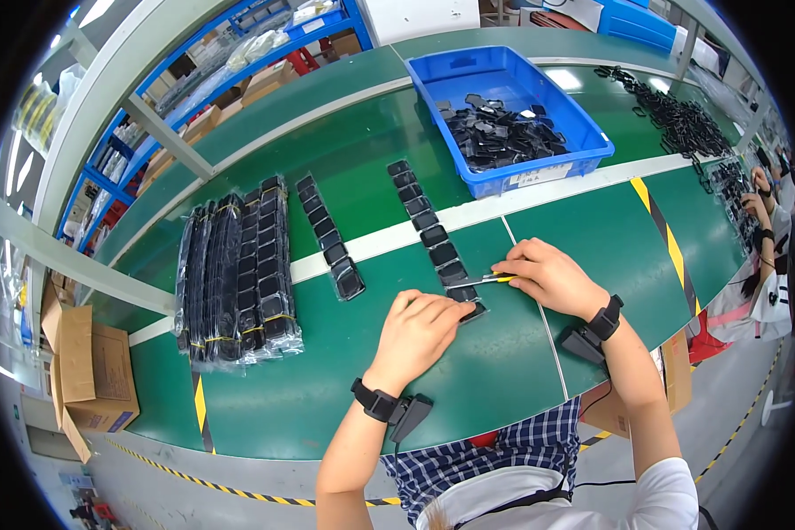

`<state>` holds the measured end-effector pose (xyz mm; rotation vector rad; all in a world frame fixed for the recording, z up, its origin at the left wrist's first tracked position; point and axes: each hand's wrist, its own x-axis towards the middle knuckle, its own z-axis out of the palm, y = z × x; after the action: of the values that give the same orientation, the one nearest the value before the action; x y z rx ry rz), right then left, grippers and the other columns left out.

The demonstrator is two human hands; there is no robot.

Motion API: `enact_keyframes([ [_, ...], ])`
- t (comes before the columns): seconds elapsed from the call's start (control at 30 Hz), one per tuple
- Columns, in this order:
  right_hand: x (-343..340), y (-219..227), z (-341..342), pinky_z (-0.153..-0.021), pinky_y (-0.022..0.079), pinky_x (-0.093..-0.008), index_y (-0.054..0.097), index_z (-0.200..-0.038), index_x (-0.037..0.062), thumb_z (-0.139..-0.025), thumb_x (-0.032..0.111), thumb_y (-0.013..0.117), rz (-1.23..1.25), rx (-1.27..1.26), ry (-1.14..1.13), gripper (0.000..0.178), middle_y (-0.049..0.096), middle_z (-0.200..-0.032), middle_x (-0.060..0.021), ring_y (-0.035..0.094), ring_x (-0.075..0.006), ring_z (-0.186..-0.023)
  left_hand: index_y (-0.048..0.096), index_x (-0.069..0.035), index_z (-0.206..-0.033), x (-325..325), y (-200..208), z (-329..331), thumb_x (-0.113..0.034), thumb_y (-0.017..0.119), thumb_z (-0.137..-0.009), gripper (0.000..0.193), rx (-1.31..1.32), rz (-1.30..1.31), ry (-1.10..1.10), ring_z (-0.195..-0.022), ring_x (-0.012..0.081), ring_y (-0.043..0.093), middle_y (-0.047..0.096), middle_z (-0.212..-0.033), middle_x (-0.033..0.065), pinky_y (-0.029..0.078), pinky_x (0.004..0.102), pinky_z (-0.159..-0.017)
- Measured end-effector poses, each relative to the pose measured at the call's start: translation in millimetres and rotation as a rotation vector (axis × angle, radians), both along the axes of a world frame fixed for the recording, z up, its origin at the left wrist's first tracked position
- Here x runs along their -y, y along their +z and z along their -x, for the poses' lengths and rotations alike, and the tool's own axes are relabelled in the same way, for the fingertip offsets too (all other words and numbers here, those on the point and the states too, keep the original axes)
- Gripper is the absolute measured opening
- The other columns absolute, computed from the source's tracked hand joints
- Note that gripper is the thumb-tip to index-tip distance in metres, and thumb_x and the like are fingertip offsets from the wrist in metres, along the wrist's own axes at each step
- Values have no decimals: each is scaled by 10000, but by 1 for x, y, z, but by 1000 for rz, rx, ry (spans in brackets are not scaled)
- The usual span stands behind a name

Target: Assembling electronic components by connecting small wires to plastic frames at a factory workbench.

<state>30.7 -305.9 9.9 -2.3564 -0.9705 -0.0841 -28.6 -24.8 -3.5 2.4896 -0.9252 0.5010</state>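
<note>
Bin (pixel 583 150), blue with a white label on its front, sits at the table's (pixel 344 389) far side. Wrapped stacks (pixel 238 274) lie well left. Nearer, left hand (pixel 420 331) presses fingers flat on the row's (pixel 433 234) last piece, right hand (pixel 548 278) pinches tweezers (pixel 486 281) beside it.

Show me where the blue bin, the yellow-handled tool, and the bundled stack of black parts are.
Blue bin (pixel 583 152): head view, on its right front rim.
Yellow-handled tool (pixel 484 280): head view, on the metal shaft left of the right hand.
Bundled stack of black parts (pixel 238 274): head view, on the middle of the wrapped bundles.
</note>
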Motion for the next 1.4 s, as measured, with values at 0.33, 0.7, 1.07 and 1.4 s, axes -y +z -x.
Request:
enact_keyframes([
  [0.33, -3, -8, 2, -956, 521, -379, 742, -1218, 120, -869, 104, 774, 37, 75, 48, 350, 624, -1102, -34, 610, -244, -1055, 745, -172, -1188, 12, 17, 1, -85, 780, -846, 354, -101, 84, -46, -950, 197, 665, 721, -1057, -5, 472, 361, -893],
  [0.7, -4, -6, 4, -979, 506, -384, 740, -1228, 130, -873, 113, 770, 52, 27, 65, 356, 621, -1098, -28, 605, -240, -1056, 726, -143, -1259, 8, 3, -1, -102, 818, -843, 428, -287, 141, -63, -1004, 234, 661, 699, -1077, 17, 561, 375, -850],
  [1.07, -3, -7, 5, -953, 510, -381, 755, -1165, 148, -878, 121, 760, 50, 43, 108, 288, 634, -1083, -13, 615, -227, -1047, 764, -122, -1148, 11, 5, -4, -78, 830, -831, 327, -205, 219, 36, -958, 249, 660, 699, -1064, 54, 554, 371, -854],
  [1.4, -8, -6, 6, -956, 487, -377, 767, -1149, 157, -869, 120, 764, 35, -15, 150, 282, 636, -1085, 1, 610, -221, -1059, 801, -106, -966, 6, -8, -21, -76, 842, -820, 155, -234, 297, 126, -1064, 245, 645, 730, -1069, 30, 523, 382, -936],
])
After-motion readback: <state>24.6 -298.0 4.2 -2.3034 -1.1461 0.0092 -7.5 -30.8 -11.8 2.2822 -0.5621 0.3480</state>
